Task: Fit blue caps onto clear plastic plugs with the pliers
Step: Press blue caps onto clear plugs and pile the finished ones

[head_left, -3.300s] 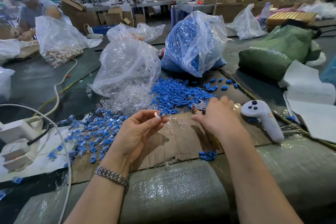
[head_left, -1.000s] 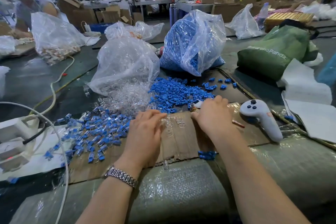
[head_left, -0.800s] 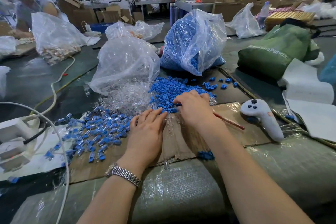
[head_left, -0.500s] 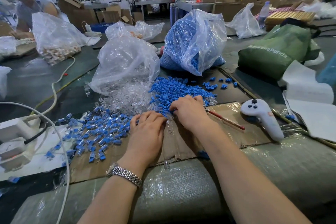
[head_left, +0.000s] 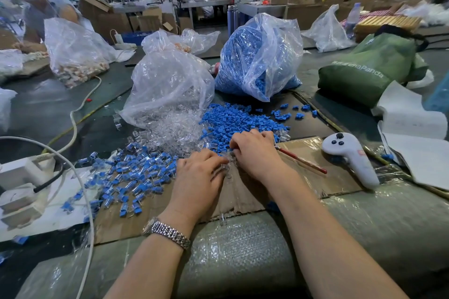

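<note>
My left hand [head_left: 196, 177] lies palm down on the cardboard sheet [head_left: 306, 177]. Its fingertips pinch a clear plug [head_left: 227, 161] where the two hands meet. My right hand [head_left: 255, 150] sits at the near edge of the loose blue caps [head_left: 233, 121], fingers curled round a small cap that is mostly hidden. The pliers [head_left: 301, 160] lie on the cardboard. Their red handle sticks out to the right from under my right hand, and the head is hidden. Loose clear plugs [head_left: 175, 128] spill from a clear bag [head_left: 167, 85]. Capped plugs [head_left: 131, 172] lie heaped left of my left hand.
A bag of blue caps [head_left: 260, 56] stands behind the pile. A white controller [head_left: 349, 158] lies at right on the cardboard, with white papers [head_left: 418, 148] and a green bag [head_left: 369, 65] beyond. A power strip [head_left: 21, 187] and white cables [head_left: 80, 187] are at left. A person works at far left.
My left hand turned palm down onto the cardboard. My right hand left the pliers, reached left into the blue caps, then drew back to meet my left fingertips. The pliers stayed put.
</note>
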A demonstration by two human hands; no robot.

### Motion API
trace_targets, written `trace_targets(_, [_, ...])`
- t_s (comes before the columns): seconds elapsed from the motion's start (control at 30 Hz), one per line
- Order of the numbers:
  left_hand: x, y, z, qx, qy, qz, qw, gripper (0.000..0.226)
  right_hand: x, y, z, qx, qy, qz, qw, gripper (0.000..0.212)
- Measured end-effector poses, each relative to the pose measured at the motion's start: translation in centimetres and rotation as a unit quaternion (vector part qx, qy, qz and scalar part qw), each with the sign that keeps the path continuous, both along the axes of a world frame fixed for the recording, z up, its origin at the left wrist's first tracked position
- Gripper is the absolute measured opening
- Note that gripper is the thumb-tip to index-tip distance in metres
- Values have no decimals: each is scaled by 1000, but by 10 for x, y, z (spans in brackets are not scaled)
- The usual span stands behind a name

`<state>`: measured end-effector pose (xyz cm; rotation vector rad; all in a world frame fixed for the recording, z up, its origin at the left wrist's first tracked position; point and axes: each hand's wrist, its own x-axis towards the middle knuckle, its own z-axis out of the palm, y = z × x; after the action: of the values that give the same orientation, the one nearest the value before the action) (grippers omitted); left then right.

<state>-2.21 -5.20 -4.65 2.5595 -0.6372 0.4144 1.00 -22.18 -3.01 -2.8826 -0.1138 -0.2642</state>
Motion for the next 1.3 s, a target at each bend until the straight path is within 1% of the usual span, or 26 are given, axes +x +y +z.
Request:
trace_targets(0.1, [0, 0, 1, -20, 3, 6, 1000, 15, -3, -2, 0, 6, -11, 9, 1000, 14])
trace_targets(0.17, [0, 1, 2, -44, 10, 6, 999, 11, -4, -4, 1, 40, -31, 12, 999, 13])
trace_targets(0.23, [0, 3, 5, -113, 28, 9, 993, 9, -7, -6, 4, 117, -53, 20, 991, 11])
trace_targets(0.3, [1, 7, 8, -220, 75, 18, 973, 8, -11, -8, 8, 240, -63, 37, 968, 7])
trace_targets(0.33, [1, 11, 9, -279, 112, 19, 953, 8, -13, -8, 10, 304, -61, 46, 950, 7])
trace_targets(0.37, [2, 14, 10, -341, 156, 15, 927, 9, -15, -8, 12, 356, -58, 54, 931, 8])
trace_targets(0.43, [3, 19, 12, -451, 231, -8, 862, 13, -19, -6, 16, 415, -53, 79, 905, 12])
trace_targets(0.5, [5, 20, 13, -531, 280, -29, 800, 26, -22, -2, 19, 428, -55, 105, 896, 17])
trace_targets(0.57, [6, 19, 13, -584, 310, -43, 749, 36, -25, 1, 20, 427, -62, 121, 894, 19])
trace_targets(0.63, [8, 19, 14, -624, 327, -58, 708, 38, -26, 3, 19, 411, -68, 130, 900, 18])
trace_targets(0.7, [9, 19, 14, -645, 336, -70, 682, 38, -27, 5, 18, 388, -69, 140, 908, 15])
trace_targets(0.77, [9, 19, 14, -648, 342, -82, 676, 35, -28, 7, 19, 372, -77, 148, 913, 13])
trace_targets(0.9, [7, 18, 15, -634, 356, -91, 680, 32, -29, 10, 20, 331, -89, 161, 925, 14])
trace_targets(1.03, [8, 19, 15, -646, 362, -87, 667, 34, -31, 9, 21, 355, -76, 160, 918, 11])
trace_targets(1.17, [8, 21, 16, -614, 363, -73, 697, 36, -30, 7, 21, 329, -68, 164, 928, 15])
trace_targets(1.23, [8, 22, 16, -610, 364, -67, 701, 36, -30, 8, 21, 320, -62, 168, 930, 16])
trace_targets(1.3, [7, 22, 16, -617, 360, -61, 697, 34, -30, 10, 20, 319, -58, 175, 930, 17])
